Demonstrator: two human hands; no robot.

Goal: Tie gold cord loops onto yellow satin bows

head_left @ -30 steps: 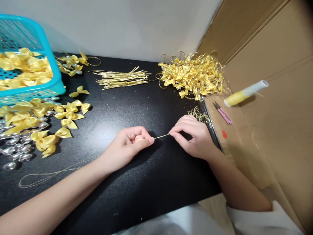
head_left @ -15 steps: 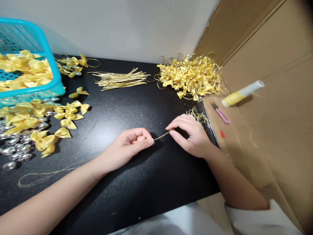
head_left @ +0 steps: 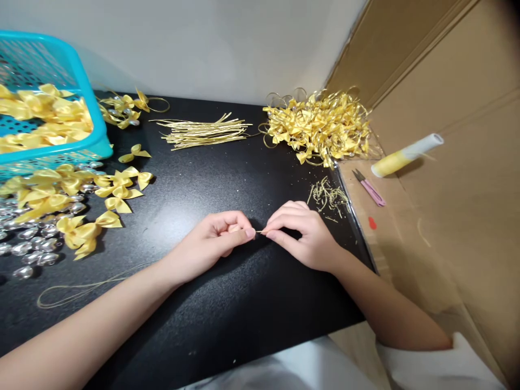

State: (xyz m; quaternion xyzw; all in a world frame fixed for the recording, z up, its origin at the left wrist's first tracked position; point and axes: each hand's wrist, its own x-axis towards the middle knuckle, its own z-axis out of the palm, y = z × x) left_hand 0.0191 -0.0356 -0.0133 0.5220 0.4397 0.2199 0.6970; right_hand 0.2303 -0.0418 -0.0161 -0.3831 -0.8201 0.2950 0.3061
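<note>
Over the middle of the black table (head_left: pixel 244 303), my left hand (head_left: pixel 219 235) pinches a thin gold cord (head_left: pixel 260 232) between thumb and forefinger. A short stretch of it shows in the gap to my right hand (head_left: pixel 303 233), whose thumb and fingertips are closed on the other side. The rest of the cord is hidden in the fingers. Under my left forearm lies a long looped bundle of thin gold thread (head_left: pixel 77 292). Just beyond my right hand is a scatter of short cord clippings (head_left: pixel 328 196).
At left, a turquoise basket (head_left: pixel 91 143) holds yellow ribbon bows; more bows (head_left: pixel 117 192) and silver teardrop beads (head_left: pixel 34 246) lie before it. Gold strips (head_left: pixel 207 132) and a heap of bow ornaments (head_left: pixel 320 127) lie behind. On cardboard at right are pink thread snips (head_left: pixel 369 188) and a thread tube (head_left: pixel 406 155).
My right hand has moved left and slightly down toward my left hand, so the visible cord between them is shorter. My left hand keeps its pinch almost in place.
</note>
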